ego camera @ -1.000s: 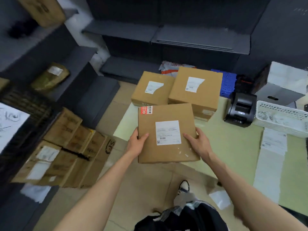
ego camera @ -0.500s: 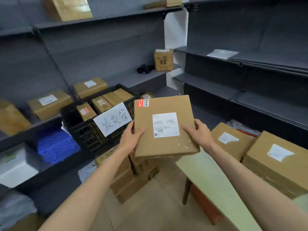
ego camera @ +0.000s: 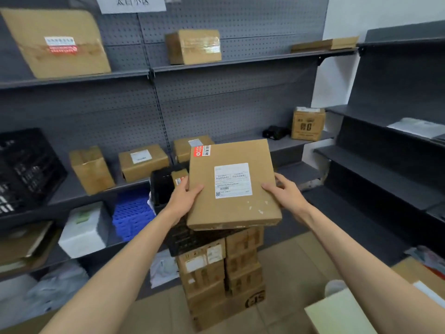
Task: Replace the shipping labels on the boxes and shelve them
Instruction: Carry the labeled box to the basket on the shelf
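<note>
I hold a flat brown cardboard box in front of me at chest height, tilted slightly to the right. A white shipping label sits on its top face and a red and white sticker marks its far left corner. My left hand grips the box's left edge, thumb on top. My right hand grips the right edge the same way. The box hangs in front of the grey pegboard shelving.
Several cardboard boxes stand on the middle shelf. A black crate sits behind the held box, on stacked cartons on the floor. A blue crate and white box fill the lower shelf. Grey shelves run along the right. A pale green table corner is at lower right.
I have turned left from the table to the shelving, carrying the box with both hands. The table, printer and other boxes have left the view.
</note>
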